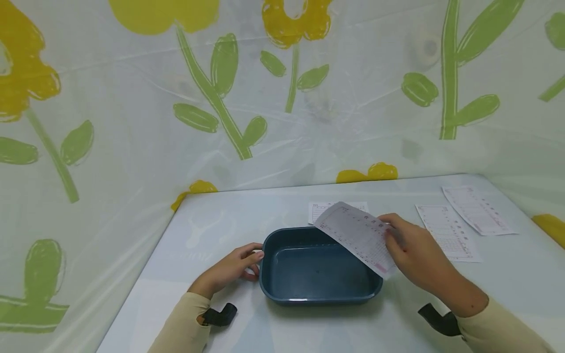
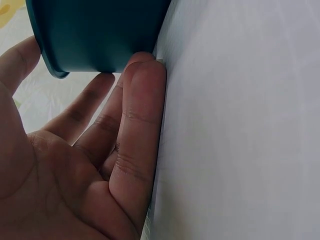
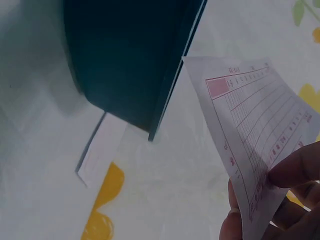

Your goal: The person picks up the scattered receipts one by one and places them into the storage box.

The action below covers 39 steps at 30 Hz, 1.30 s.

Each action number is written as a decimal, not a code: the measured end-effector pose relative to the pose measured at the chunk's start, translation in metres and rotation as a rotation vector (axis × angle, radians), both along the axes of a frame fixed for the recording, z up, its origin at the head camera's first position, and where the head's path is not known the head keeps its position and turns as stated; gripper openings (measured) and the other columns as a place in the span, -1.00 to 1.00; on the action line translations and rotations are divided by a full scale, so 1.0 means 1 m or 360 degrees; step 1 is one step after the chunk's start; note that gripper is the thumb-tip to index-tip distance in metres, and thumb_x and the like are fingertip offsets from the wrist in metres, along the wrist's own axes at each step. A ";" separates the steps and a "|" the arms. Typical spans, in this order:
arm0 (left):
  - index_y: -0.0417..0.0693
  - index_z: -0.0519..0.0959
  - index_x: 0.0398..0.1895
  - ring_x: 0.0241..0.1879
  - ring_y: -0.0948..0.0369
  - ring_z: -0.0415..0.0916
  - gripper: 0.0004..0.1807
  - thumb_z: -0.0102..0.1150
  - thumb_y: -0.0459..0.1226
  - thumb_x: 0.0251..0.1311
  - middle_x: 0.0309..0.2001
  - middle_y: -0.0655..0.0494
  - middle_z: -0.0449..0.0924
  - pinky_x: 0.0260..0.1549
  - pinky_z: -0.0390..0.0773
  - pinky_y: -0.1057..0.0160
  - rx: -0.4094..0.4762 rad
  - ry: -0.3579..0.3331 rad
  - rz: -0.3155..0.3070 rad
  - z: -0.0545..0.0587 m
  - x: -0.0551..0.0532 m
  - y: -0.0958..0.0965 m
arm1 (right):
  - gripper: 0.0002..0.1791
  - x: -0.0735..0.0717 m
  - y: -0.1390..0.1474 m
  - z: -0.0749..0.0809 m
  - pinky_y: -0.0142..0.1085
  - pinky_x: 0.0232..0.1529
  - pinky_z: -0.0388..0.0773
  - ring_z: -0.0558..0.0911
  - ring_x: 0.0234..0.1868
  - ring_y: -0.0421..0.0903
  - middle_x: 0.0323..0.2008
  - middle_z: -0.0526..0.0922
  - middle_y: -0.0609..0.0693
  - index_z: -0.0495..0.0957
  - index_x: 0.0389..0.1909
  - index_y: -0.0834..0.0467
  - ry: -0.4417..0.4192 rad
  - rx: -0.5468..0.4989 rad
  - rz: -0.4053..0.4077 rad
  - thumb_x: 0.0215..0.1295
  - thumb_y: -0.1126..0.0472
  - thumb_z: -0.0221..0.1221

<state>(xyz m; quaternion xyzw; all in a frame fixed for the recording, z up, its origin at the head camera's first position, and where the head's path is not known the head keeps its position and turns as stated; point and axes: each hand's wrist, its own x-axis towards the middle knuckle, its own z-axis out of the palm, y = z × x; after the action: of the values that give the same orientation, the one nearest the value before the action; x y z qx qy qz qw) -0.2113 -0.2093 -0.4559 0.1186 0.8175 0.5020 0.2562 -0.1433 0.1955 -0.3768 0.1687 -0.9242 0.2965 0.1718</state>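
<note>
A dark blue plastic basin (image 1: 318,274) stands on the table before me. My left hand (image 1: 236,264) rests against its left end, thumb at the rim and fingertips at the outer wall (image 2: 95,35), fingers mostly straight. Between thumb and fingers, my right hand (image 1: 412,250) pinches a printed paper form (image 1: 355,233) by one edge. That sheet is tilted over the basin's right part and hides some of the rim. In the right wrist view, the form (image 3: 250,130) shows red ruled lines and a pink block near a corner.
Behind the basin lies another printed sheet (image 1: 320,208), partly covered by the held one. Two more forms, a nearer one (image 1: 446,233) and a farther one (image 1: 478,211), lie at the right. A flower-printed curtain (image 1: 353,113) hangs behind the table (image 1: 229,215).
</note>
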 end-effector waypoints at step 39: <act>-0.08 0.28 0.45 -0.17 0.18 0.58 -0.33 0.06 0.06 0.42 0.04 -0.09 0.60 -0.03 0.69 0.07 -0.0003 -0.0018 0.0014 0.005 0.003 0.004 | -0.66 -0.041 -0.071 -0.044 -0.42 -0.37 0.41 0.48 -0.33 -0.22 -0.17 0.67 -0.08 0.57 0.05 0.12 -0.0476 0.0200 0.0387 0.28 0.39 0.09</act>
<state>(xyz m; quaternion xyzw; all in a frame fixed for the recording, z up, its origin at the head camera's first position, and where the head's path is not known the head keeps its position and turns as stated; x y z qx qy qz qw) -0.2079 -0.2056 -0.4514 0.1119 0.8169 0.5031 0.2589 -0.1842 0.1250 -0.4206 0.2436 -0.9289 0.2786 -0.0154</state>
